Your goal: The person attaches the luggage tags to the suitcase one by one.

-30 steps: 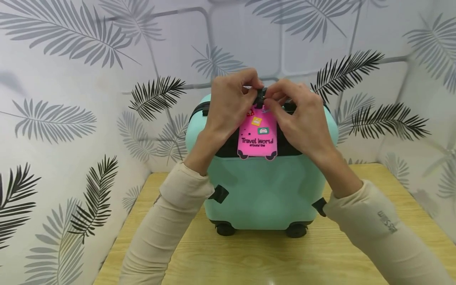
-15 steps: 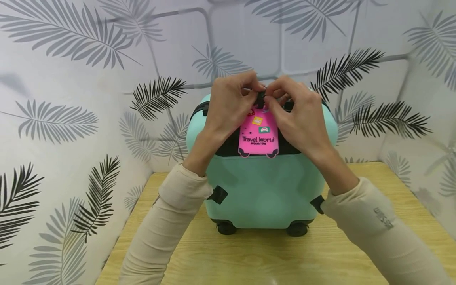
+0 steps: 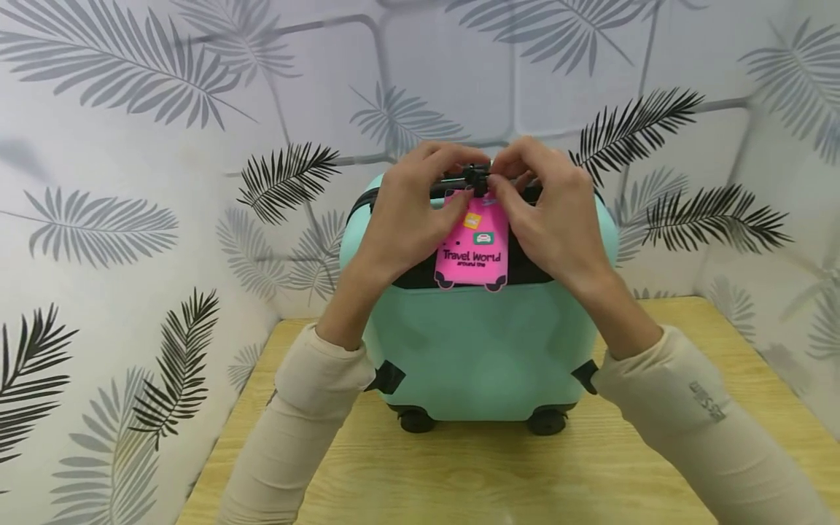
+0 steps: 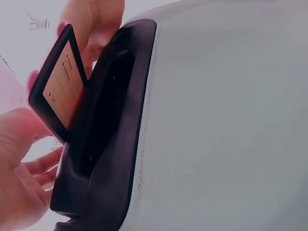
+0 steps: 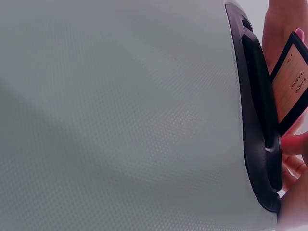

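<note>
A mint-green suitcase [image 3: 482, 350] stands upright on its wheels. From its black top handle [image 3: 446, 188] hangs a pink luggage tag [image 3: 471, 251] printed "Travel World", with a black strap [image 3: 477, 175] bunched at its top. My left hand [image 3: 410, 208] has its thumb on the tag's upper left and its index fingertip by the top of the strap. Thumb and fingers of my right hand [image 3: 554, 208] pinch the strap from the other side. In the left wrist view the tag's back, a name-and-address card [image 4: 65, 89], shows beside the handle. The strap's far side is hidden.
The suitcase rests on a light wooden table [image 3: 420, 474]. Behind and beside it stand walls covered in leaf-patterned paper [image 3: 157, 211]. Black corner clips [image 3: 389, 378] stick out near the suitcase's lower sides.
My left thumb has moved down from the strap onto the tag's top, spreading away from the index finger, and the left forearm has dropped slightly leftward. The right hand keeps its pinch on the strap.
</note>
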A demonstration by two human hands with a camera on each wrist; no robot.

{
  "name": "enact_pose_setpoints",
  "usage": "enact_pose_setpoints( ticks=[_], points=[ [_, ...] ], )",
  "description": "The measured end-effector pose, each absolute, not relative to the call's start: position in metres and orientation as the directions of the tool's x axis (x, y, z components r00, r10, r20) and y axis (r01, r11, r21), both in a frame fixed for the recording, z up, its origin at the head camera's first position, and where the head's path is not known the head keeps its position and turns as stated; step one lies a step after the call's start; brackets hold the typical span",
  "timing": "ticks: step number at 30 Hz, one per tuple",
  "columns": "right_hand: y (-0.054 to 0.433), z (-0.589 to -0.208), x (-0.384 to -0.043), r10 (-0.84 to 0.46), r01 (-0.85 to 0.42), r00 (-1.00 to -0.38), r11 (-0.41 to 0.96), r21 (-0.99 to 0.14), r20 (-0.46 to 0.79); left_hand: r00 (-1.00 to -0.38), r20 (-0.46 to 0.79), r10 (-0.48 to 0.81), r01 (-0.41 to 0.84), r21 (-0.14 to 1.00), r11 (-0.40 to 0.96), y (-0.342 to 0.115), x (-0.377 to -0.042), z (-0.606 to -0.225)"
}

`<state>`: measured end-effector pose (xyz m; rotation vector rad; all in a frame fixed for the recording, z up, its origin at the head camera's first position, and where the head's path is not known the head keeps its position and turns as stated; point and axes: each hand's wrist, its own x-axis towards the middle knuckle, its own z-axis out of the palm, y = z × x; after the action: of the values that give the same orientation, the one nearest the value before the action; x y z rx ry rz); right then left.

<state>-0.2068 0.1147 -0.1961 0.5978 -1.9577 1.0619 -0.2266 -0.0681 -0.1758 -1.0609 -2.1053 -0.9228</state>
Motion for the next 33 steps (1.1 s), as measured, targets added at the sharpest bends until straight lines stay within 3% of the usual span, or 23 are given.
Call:
enact_pose_setpoints(
  ticks=[6,10,19,33],
  points=[
    [0.1155,-0.1964,-0.2052,-0.026,-0.709,-0.544,0.55,-0.443,0.839,-0.429,0.791,0.436,0.858,0.207,0.47,-0.0662,-0.2242,-0.1784],
    [0.1158,-0.1987,-0.2041,-0.036,-0.721,-0.535,0.541,-0.434,0.844,-0.433,0.793,0.429,0.848,0.197,0.492,-0.0649,-0.2247,-0.1777],
    [0.1159,-0.202,-0.2102,-0.135,-0.802,-0.381,0.54,-0.254,0.915,-0.428,0.796,0.428,0.848,0.189,0.496,-0.0664,-0.2258,-0.1803],
    [0.1102,-0.2028,-0.203,-0.09,-0.758,-0.436,0.573,-0.311,0.895,-0.484,0.782,0.393,0.762,0.156,0.628,-0.0632,-0.2238,-0.1808]
  ],
)
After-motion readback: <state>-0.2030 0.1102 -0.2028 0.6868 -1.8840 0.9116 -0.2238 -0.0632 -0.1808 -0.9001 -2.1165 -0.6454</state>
